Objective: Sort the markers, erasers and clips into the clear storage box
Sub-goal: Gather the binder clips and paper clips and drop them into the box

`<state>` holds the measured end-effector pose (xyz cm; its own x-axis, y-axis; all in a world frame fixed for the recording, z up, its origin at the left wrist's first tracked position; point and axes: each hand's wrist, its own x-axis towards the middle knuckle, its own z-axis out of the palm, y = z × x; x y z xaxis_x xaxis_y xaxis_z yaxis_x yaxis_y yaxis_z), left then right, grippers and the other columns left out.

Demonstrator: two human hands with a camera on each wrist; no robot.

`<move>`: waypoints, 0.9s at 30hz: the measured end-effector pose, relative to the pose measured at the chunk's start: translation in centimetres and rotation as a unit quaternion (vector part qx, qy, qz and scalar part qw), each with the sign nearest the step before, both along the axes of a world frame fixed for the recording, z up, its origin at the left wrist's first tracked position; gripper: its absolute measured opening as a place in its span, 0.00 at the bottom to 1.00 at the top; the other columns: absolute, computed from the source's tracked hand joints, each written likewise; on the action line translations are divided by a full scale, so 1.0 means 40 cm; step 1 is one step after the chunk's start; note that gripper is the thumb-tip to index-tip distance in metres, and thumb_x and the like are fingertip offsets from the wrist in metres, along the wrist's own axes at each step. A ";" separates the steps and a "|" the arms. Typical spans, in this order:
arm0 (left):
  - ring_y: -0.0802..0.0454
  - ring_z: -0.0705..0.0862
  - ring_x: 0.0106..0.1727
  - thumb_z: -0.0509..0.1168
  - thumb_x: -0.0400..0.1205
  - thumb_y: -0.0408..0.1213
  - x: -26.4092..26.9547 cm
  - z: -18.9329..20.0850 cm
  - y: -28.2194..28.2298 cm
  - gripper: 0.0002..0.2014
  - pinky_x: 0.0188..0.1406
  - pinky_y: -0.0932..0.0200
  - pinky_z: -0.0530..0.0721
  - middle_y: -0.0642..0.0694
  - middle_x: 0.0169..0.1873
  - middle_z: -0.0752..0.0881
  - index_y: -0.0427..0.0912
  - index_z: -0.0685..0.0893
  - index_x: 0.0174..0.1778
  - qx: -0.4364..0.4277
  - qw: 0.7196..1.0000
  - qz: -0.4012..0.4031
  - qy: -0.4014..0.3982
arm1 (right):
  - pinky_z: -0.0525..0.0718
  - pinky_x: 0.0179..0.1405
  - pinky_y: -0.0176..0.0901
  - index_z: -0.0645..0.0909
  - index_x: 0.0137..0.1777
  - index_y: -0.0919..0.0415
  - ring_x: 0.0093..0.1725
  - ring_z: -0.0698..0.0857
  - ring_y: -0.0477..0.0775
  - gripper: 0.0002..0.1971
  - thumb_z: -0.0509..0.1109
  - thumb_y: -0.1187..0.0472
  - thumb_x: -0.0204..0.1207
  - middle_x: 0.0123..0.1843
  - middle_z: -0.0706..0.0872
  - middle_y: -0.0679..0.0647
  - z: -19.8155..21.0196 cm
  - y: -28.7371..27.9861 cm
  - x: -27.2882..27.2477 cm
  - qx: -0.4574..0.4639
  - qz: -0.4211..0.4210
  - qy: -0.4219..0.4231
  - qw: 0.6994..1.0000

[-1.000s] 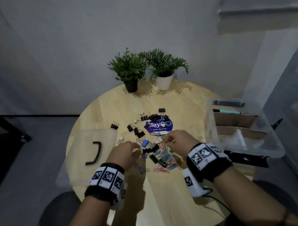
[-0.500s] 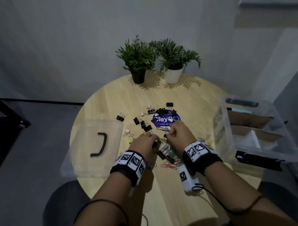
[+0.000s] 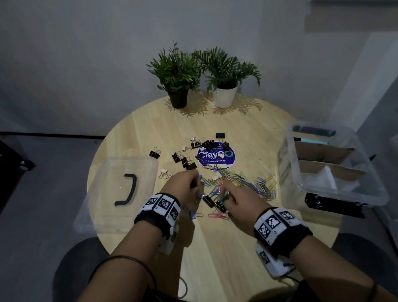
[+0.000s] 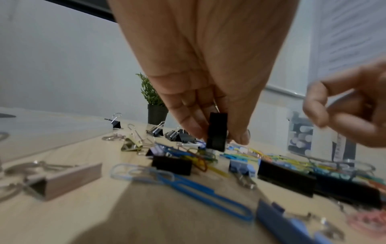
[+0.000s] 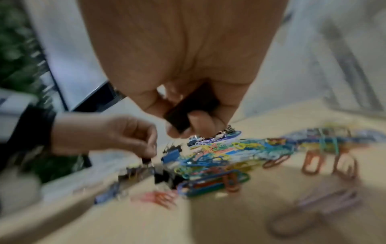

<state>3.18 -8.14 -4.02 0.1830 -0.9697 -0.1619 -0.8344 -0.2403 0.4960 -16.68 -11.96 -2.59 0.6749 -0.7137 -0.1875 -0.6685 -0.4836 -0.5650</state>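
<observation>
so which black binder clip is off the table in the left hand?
The black binder clip held upright in the left hand's fingertips; the other black ones lie on the table.

wrists: black bands [image 3: 284, 234], checkered tags | cords: thin dark [image 3: 120, 258] | forearms bare

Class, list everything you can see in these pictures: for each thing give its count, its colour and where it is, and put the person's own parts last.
Table: one, round, pale wood.
Clear storage box: one, right table edge, cardboard dividers inside.
Markers: a few, far end of the box; count unclear.
Clear lid: one, black handle, left on the table.
Binder clips: many, mostly black, mid-table.
Paper clips: a heap, mixed colours, between the hands and the box.
Round sticker: one, blue, table centre.
Potted plants: two, green, one black pot, one white, far edge.
Left hand: pinches a black binder clip.
Right hand: grips a black clip.
</observation>
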 end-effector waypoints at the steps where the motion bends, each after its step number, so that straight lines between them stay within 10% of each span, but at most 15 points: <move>1: 0.49 0.84 0.44 0.65 0.78 0.30 0.003 0.002 0.004 0.04 0.45 0.53 0.84 0.50 0.41 0.85 0.43 0.79 0.43 -0.012 1.000 0.007 0.018 | 0.75 0.33 0.46 0.74 0.55 0.50 0.36 0.80 0.57 0.10 0.59 0.60 0.76 0.36 0.81 0.53 0.005 0.009 0.002 -0.040 0.043 0.046 0.997; 5: 0.48 0.85 0.44 0.62 0.82 0.30 0.007 0.015 0.021 0.10 0.44 0.56 0.82 0.49 0.46 0.86 0.46 0.78 0.57 -0.041 0.997 0.025 0.057 | 0.82 0.53 0.53 0.73 0.72 0.50 0.61 0.79 0.61 0.20 0.60 0.64 0.81 0.61 0.81 0.57 -0.020 0.002 0.029 -0.113 0.142 0.152 0.972; 9: 0.46 0.83 0.53 0.56 0.83 0.26 0.005 0.007 0.035 0.13 0.53 0.56 0.80 0.43 0.56 0.79 0.42 0.81 0.58 -0.035 0.996 0.032 0.075 | 0.81 0.60 0.54 0.73 0.70 0.58 0.65 0.77 0.59 0.19 0.66 0.58 0.79 0.65 0.77 0.57 -0.037 -0.016 0.051 -0.103 0.124 0.152 0.975; 14: 0.62 0.79 0.41 0.53 0.82 0.26 -0.032 -0.007 0.049 0.12 0.44 0.69 0.77 0.47 0.47 0.77 0.39 0.81 0.44 -0.043 0.994 0.054 0.083 | 0.86 0.52 0.55 0.73 0.51 0.50 0.50 0.83 0.54 0.12 0.73 0.52 0.73 0.54 0.76 0.50 -0.049 -0.008 0.017 -0.004 -0.031 -0.039 0.999; 19: 0.44 0.83 0.57 0.65 0.82 0.45 -0.078 -0.042 0.005 0.16 0.59 0.51 0.83 0.45 0.64 0.73 0.45 0.78 0.64 0.006 0.999 0.033 0.020 | 0.87 0.39 0.69 0.71 0.46 0.52 0.39 0.85 0.64 0.15 0.75 0.63 0.69 0.47 0.84 0.67 -0.051 -0.028 -0.018 0.218 -0.196 -0.214 0.932; 22: 0.43 0.83 0.58 0.71 0.77 0.48 -0.106 -0.046 -0.018 0.24 0.60 0.48 0.85 0.46 0.63 0.72 0.48 0.76 0.67 0.034 0.999 -0.002 -0.006 | 0.85 0.37 0.62 0.72 0.46 0.47 0.36 0.83 0.60 0.15 0.73 0.64 0.69 0.49 0.86 0.62 -0.051 -0.041 -0.028 0.229 -0.196 -0.233 0.924; 27: 0.43 0.82 0.57 0.69 0.78 0.44 -0.121 -0.033 -0.032 0.18 0.56 0.51 0.84 0.45 0.59 0.76 0.45 0.77 0.61 0.041 0.998 -0.027 -0.044 | 0.68 0.20 0.40 0.83 0.53 0.41 0.19 0.69 0.54 0.20 0.58 0.68 0.80 0.25 0.74 0.56 -0.045 -0.058 -0.051 0.261 -0.202 -0.211 0.920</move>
<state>-1.66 -9.42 -5.33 0.1485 -0.9627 -0.2262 -0.8870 -0.2309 0.4000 -18.73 -14.26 -4.40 0.4659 -0.8092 -0.3579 -0.4011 0.1674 -0.9006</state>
